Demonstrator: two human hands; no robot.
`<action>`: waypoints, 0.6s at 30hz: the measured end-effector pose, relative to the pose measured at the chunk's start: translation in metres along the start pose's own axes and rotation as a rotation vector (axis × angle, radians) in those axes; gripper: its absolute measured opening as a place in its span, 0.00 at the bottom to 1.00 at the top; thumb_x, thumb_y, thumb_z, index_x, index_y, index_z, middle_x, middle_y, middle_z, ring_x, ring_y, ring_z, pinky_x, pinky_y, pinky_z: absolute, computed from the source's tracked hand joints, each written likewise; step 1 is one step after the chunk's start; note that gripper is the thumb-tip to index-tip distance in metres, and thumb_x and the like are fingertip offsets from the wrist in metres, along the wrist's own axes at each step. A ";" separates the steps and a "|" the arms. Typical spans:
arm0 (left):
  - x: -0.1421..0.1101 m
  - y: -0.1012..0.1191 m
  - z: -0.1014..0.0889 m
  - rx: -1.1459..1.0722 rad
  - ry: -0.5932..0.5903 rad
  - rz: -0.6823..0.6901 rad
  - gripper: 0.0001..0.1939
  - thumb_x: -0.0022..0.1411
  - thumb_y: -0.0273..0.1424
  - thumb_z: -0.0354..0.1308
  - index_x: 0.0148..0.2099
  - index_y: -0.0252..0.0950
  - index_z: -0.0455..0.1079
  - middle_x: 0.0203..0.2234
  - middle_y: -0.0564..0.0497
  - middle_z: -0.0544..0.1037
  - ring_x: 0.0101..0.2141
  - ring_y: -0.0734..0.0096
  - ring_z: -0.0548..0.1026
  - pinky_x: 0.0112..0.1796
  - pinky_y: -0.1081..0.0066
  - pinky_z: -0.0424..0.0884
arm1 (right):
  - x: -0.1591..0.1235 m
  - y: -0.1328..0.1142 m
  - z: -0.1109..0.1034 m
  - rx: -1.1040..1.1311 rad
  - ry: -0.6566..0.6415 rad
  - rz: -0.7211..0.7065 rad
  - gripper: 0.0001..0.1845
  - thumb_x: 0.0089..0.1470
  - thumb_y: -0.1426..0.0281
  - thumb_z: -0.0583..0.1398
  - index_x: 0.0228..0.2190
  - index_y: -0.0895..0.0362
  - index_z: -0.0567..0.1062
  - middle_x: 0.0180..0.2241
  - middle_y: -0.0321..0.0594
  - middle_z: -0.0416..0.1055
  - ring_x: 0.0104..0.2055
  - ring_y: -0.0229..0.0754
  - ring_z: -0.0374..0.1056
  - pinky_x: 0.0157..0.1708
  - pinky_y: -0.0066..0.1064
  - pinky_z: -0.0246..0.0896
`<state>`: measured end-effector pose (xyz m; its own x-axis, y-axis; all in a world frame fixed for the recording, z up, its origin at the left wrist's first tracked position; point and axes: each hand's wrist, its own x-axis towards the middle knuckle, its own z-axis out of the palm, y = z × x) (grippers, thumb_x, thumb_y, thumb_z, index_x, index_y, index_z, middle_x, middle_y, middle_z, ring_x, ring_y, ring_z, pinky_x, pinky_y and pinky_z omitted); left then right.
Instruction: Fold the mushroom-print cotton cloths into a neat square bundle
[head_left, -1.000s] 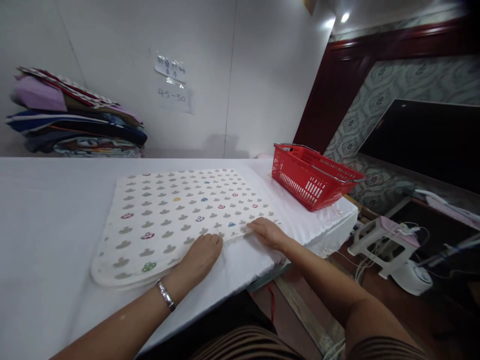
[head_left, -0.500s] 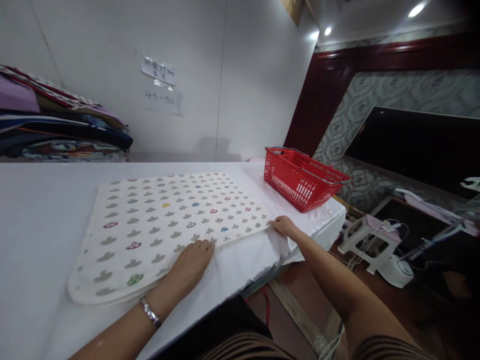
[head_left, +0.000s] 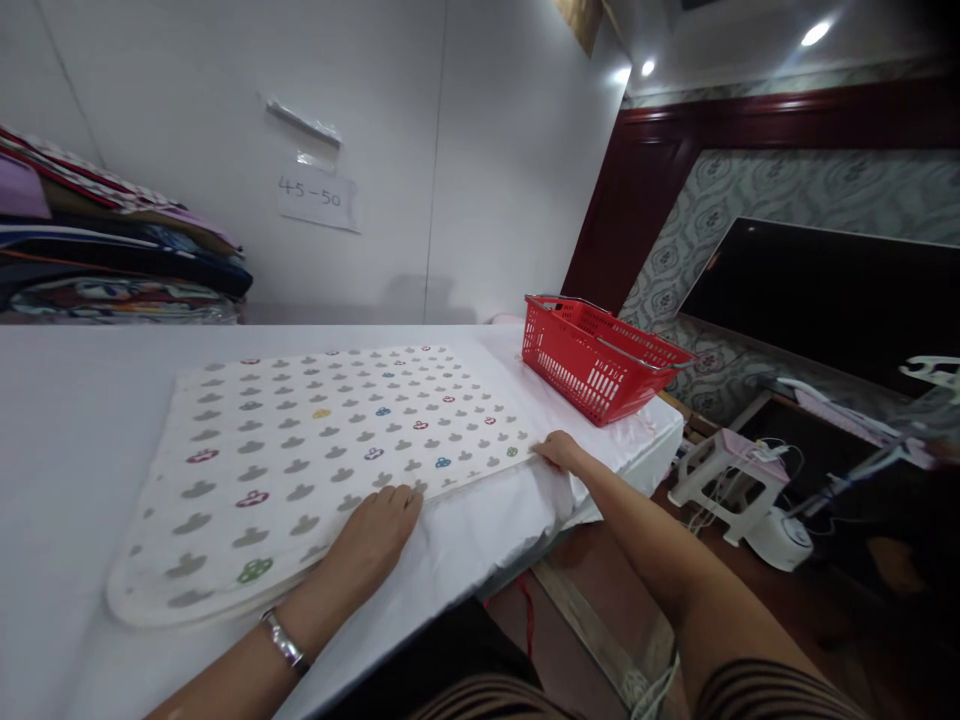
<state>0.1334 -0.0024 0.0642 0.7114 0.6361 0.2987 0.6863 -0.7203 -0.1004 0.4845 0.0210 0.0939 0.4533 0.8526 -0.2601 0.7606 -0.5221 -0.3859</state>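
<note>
A white cloth point(head_left: 300, 440) printed with grey and coloured mushroom shapes lies folded flat on the white-covered table. Its near left corner is rounded, and layers show along the near edge. My left hand point(head_left: 382, 525) rests at the middle of that near edge, fingers together and curled over it; a silver bracelet circles the wrist. At the near right corner my right hand point(head_left: 556, 450) pinches the cloth between thumb and fingers. The fingertips of both hands are partly hidden.
A red plastic basket point(head_left: 592, 365) with metal handles stands at the table's right end. Folded fabrics point(head_left: 112, 240) are piled at the back left against the wall. A paper marked 45–50 point(head_left: 319, 198) hangs there. Beyond the table is a white stool point(head_left: 731, 480) with cables.
The view has shifted slightly, so the cloth and basket sit a little further left. Both hands keep their places on the cloth's edge. The upper wall paper has curled up.
</note>
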 end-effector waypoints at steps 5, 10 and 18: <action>0.001 0.000 -0.002 -0.038 0.006 -0.017 0.24 0.57 0.15 0.39 0.50 0.32 0.67 0.37 0.44 0.73 0.37 0.62 0.69 0.36 0.64 0.66 | -0.001 -0.005 0.001 0.006 -0.013 0.012 0.15 0.49 0.65 0.60 0.16 0.58 0.69 0.12 0.36 0.64 0.18 0.37 0.63 0.21 0.26 0.54; 0.002 -0.003 -0.001 -0.057 0.029 -0.030 0.25 0.57 0.15 0.39 0.52 0.32 0.66 0.38 0.43 0.73 0.38 0.62 0.70 0.38 0.63 0.67 | -0.006 -0.007 0.001 0.093 0.014 -0.013 0.10 0.47 0.69 0.60 0.18 0.57 0.68 0.13 0.35 0.65 0.18 0.36 0.63 0.20 0.24 0.54; -0.001 0.010 -0.015 -0.082 -0.067 0.031 0.25 0.56 0.15 0.41 0.53 0.34 0.63 0.40 0.45 0.72 0.39 0.64 0.69 0.40 0.65 0.66 | -0.008 0.007 -0.011 0.163 0.060 -0.040 0.02 0.49 0.74 0.55 0.28 0.59 0.68 0.12 0.30 0.62 0.16 0.34 0.61 0.19 0.23 0.56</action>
<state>0.1376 -0.0139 0.0769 0.7428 0.6279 0.2324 0.6508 -0.7586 -0.0304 0.4914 0.0112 0.1030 0.4548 0.8701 -0.1900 0.6951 -0.4802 -0.5350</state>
